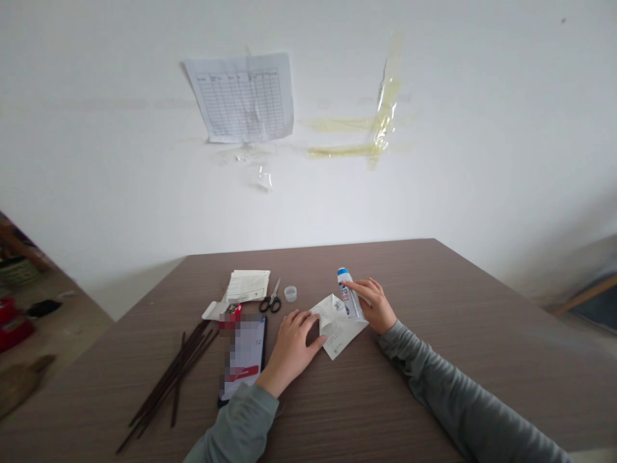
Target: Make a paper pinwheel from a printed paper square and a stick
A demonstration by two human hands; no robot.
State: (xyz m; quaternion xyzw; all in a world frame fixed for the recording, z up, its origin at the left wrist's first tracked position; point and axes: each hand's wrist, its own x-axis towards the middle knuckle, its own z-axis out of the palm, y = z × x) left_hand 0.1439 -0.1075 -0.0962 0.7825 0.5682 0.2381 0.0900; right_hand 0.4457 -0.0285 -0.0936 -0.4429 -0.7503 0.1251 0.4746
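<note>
Left hand (299,339), fingers spread, touching paper (338,329); right hand (376,305) partly open, fingers against blue-capped bottle (348,290).

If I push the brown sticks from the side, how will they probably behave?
The brown sticks look straight along their length, so they are probably stiff. Being so thin, they are likely light and might snap if bent. They lie loose and crossed on the table, so they would probably scatter.
</note>
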